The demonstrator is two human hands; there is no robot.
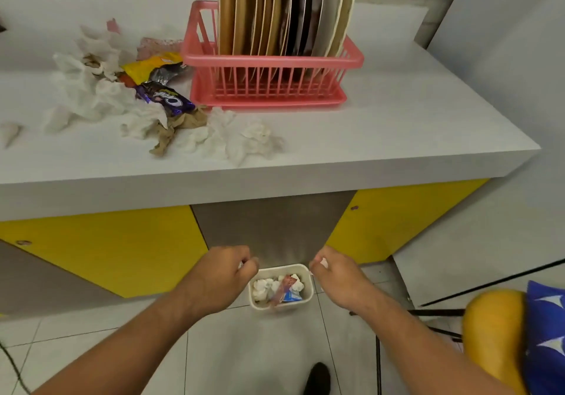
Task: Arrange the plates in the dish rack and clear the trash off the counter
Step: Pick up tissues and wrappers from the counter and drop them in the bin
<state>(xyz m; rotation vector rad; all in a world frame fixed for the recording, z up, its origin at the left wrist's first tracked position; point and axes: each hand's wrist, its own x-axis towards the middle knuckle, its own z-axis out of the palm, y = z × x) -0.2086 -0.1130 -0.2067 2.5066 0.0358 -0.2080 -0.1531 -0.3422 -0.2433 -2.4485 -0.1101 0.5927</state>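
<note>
Down on the tiled floor [260, 348], close against the cabinet front, a small white bin [281, 268] stood holding crumpled white tissues and a couple of wrappers. Both of the person's bare hands hovered over it, one on each side. The left hand [226, 275] and the right hand [337, 278] each had their fingers curled inward, with a small scrap of white showing at the fingertips; whether either hand truly pinched that scrap could not be told. Above them, on the white counter [397, 125], a pink dish rack [275, 89] held a full row of plates [275, 12] standing on edge, tan ones to the left and dark and pale ones to the right. Just left of the rack and in front of it lay a loose heap of trash: crumpled tissues [91, 89], a yellow wrapper [146, 69], a purple wrapper [168, 101] and a wad of brown paper [174, 128].
</note>
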